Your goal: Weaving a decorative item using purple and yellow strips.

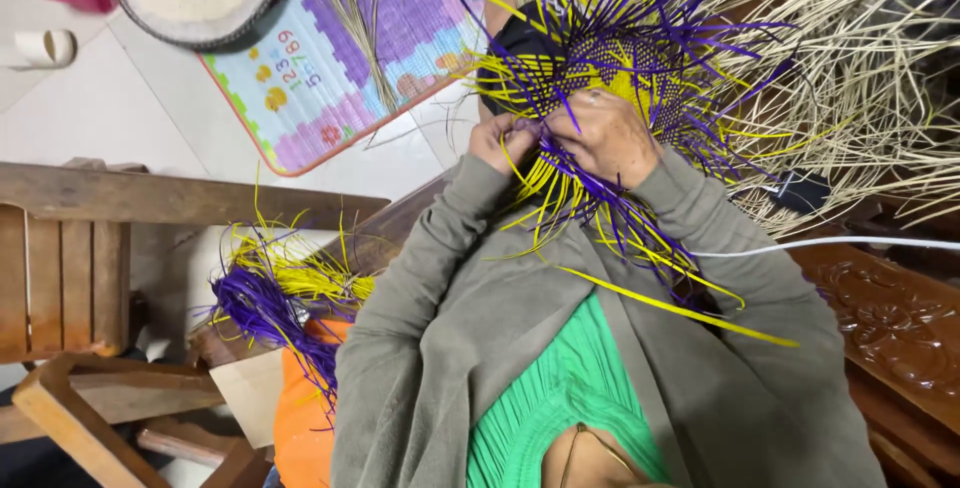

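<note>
Weave (620, 68) of purple and yellow strips sits just beyond both hands, propped on the lap, loose ends fanning all round; it looks light, springy and slick, stiff only in the plaited middle, so best gripped there or pinched strip by strip near the root. Right hand (610, 138) lies flat, fingers curled over the weave's near edge, pressing it down. Left hand (505, 138), just beside it, is closed to a narrow pinch on a few strips (530, 163); both elbows bent, forearms angled inward.
</note>
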